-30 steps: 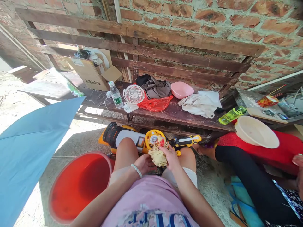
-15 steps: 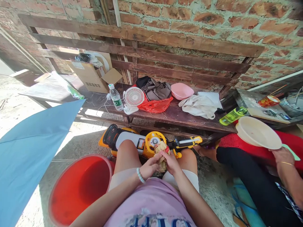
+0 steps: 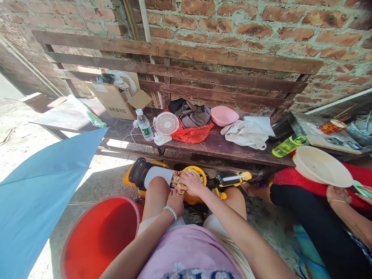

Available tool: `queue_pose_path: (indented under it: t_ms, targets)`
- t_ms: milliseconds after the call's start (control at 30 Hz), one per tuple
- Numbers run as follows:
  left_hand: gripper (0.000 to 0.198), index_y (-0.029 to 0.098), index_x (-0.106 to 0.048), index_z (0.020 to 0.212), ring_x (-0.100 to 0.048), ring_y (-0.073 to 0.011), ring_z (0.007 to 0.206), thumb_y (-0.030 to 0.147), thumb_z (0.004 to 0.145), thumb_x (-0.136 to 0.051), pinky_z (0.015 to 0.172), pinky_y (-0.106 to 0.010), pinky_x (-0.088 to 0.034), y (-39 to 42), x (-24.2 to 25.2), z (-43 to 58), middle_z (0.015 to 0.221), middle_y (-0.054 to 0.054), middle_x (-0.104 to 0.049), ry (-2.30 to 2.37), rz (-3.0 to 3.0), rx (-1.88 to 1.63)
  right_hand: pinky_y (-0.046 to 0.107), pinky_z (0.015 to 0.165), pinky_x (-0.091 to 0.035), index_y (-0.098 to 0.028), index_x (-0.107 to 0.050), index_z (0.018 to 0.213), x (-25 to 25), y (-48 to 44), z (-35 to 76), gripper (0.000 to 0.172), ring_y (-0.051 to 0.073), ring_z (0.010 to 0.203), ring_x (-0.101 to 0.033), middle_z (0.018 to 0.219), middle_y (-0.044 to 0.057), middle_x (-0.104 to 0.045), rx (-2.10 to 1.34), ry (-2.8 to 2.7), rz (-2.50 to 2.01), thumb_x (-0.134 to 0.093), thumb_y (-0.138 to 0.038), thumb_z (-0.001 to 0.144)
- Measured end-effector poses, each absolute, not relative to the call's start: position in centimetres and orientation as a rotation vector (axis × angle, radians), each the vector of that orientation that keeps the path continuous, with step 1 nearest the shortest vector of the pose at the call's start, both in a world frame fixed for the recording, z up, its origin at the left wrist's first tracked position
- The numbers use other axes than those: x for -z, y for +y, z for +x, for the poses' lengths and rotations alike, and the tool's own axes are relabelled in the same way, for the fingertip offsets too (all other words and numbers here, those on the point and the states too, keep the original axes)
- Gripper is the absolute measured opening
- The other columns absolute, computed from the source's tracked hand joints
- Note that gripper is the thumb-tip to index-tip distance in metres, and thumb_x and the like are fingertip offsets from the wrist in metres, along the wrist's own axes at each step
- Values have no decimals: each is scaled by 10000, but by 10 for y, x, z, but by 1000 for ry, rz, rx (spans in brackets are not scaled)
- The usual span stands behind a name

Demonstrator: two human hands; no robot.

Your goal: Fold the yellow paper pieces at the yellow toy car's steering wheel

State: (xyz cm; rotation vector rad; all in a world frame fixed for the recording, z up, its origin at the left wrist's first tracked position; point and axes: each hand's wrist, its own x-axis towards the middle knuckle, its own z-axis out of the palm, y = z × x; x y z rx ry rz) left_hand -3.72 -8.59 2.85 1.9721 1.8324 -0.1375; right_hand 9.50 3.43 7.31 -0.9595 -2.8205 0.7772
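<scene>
I sit with a yellow toy ride-on car (image 3: 151,174) in front of my knees. My right hand (image 3: 192,182) presses a crumpled pale cloth (image 3: 179,183) flat against the car by its yellow steering wheel (image 3: 200,176), fingers closed over the cloth. My left hand (image 3: 175,202), with a white bead bracelet at the wrist, rests on my left knee just below, fingers curled down. Whether it holds anything is hidden. A large red plastic tub (image 3: 99,236) stands at my left.
A dark wooden bench (image 3: 221,145) against the brick wall carries a cardboard box (image 3: 116,102), water bottle (image 3: 144,124), small white fan (image 3: 166,124), red bag, grey clothes, pink bowl (image 3: 223,115) and white cloth. A blue umbrella (image 3: 37,190) lies left. Another person sits right, holding a cream basin (image 3: 322,166).
My right hand carried the cloth from between my knees forward and left onto the toy car. My left hand let go of it and dropped to my knee. The view shifted slightly down.
</scene>
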Motion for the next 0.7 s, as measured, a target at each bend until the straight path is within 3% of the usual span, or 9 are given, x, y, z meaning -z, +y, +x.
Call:
queue_pose_path:
  t_ms: [67,167,333,500,700]
  targets:
    - [699,105,-430,1599,-406,-348,1526,117,902,-486,1241,-522,-361,-84,-31,-37,1607,-221,-488,1834,2004,174,529,1236,-268,-286,-713,1270,-66,45,83,375,283,1427,-444,1443,62,-620,-756,-2927,-943,-619,-192,919]
    - [746,137,-352,1646,-321,-325,1581,100,909,-458,1249,-516,-350,-81,-33,-36,1701,-184,-362,1819,2035,205,497,1224,-279,-264,-709,1263,-62,63,73,366,268,1379,-470,1384,82,-637,-655,-2965,-1024,-585,-164,934]
    - [790,157,-301,1670,-182,-334,1628,74,897,-442,1266,-544,-315,-80,-33,-35,1771,-127,-158,1833,2051,285,444,1078,-425,-242,-651,1338,-72,76,76,387,293,1304,-501,1406,138,-594,-529,-2802,-1529,-529,-185,976]
    - [821,180,-272,1679,-205,-311,1625,65,884,-443,1261,-543,-327,-82,-27,-35,1771,-100,-147,1863,2062,249,375,971,-483,-194,-583,1407,-81,70,104,422,295,1244,-573,1382,181,-588,-550,-2572,-2079,-521,-205,991]
    - [850,208,-255,1685,-185,-307,1630,35,873,-435,1265,-534,-322,-80,-24,-38,1771,-98,-159,1851,2034,175,364,936,-508,-137,-572,1416,-85,26,125,421,296,1160,-673,1343,238,-620,-597,-2485,-2204,-411,-175,1029]
